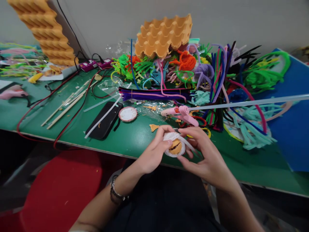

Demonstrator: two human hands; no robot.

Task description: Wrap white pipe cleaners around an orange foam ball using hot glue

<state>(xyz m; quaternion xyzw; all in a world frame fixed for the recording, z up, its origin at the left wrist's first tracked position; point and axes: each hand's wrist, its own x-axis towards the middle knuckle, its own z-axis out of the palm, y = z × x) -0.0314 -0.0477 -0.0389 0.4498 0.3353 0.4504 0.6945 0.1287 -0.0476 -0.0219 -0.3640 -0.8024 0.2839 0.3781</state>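
A small round white piece with an orange centre [175,146] sits over the worktop's [135,138] near edge, pinched from both sides: the left hand [154,151] closes its fingers on its left rim, the right hand [205,154] on its right (white strip trailing). Just behind lies a pink glue gun [183,114], then heaped pipe cleaners [193,71], an orange egg tray [164,33] on top

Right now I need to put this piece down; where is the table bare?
Bare green table lies between the black case and the left hand, and along the front edge right of the right hand. It is crowded behind, among the pipe cleaners and around the glue gun.
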